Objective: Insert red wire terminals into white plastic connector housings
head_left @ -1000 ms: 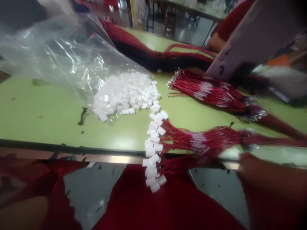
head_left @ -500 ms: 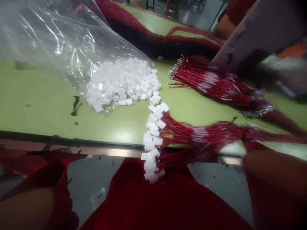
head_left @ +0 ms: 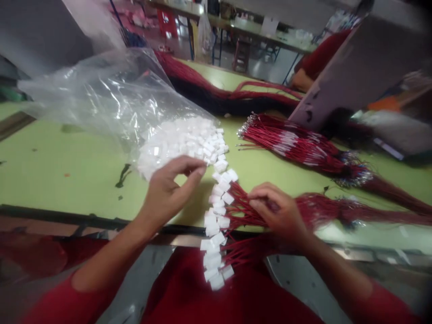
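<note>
My left hand (head_left: 175, 182) is closed in a pinch, thumb and fingertips meeting beside the edge of a pile of white plastic connectors (head_left: 189, 135). Whether anything small sits between those tips I cannot make out. Curled over a bundle of red wires (head_left: 241, 207) is my right hand (head_left: 278, 209), its thumb and fingers drawn together; what they pinch, if anything, is hidden. White connector housings (head_left: 216, 220) cap the left ends of these wires in a column that hangs over the table edge. The loose connectors spill from a clear plastic bag (head_left: 111, 99).
Behind my right hand lies another red wire bundle (head_left: 286, 141) with bare metal terminals. A long hank of red and black wire (head_left: 216, 96) runs along the back. An upright grey panel (head_left: 337, 67) stands at right, with a person's arm (head_left: 303, 78) beyond it.
Both my hands have come into view over the table, left beside the connector pile, right over the capped wires. The view has tilted up, showing more of the room behind.
</note>
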Demonstrator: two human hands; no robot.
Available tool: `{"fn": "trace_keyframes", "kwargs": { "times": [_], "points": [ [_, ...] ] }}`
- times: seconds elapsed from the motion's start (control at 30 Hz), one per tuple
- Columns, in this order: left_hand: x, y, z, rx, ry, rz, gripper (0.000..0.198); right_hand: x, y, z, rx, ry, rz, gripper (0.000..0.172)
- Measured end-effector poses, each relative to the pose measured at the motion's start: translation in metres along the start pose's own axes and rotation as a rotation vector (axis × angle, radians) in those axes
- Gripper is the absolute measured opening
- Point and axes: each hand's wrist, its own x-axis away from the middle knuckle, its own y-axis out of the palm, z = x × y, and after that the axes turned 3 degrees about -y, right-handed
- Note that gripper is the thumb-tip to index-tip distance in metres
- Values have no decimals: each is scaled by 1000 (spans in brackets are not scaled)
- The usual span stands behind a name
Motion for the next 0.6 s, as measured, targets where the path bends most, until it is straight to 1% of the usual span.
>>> {"fn": "trace_keyframes", "kwargs": {
  "times": [0.03,0.1,0.17,0.23,0.37,0.43,0.5,0.53,0.6],
  "points": [
    [-1,1,0,-48,46,-16,14,1,4,4,-13,-3,5,7],
    [1,4,-2,-131,110,-72,14,4,11,11,-28,5,-3,5],
    [5,7,-5,-152,106,-116,17,8,18,13,-24,-24,-42,5],
    [10,10,-9,-143,75,-117,19,10,24,12,10,-75,-87,6],
    [17,12,-20,-133,42,-135,18,7,37,10,160,-192,-169,7],
    [15,12,-29,-169,73,-91,18,6,41,11,176,-224,-166,15],
    [8,12,-37,-261,140,-9,18,5,41,13,97,-184,-103,16],
    [3,12,-39,-323,179,24,18,5,41,14,24,-126,-58,16],
    [-11,13,-41,-461,230,41,19,5,39,16,-153,41,2,17]
  ]
}}
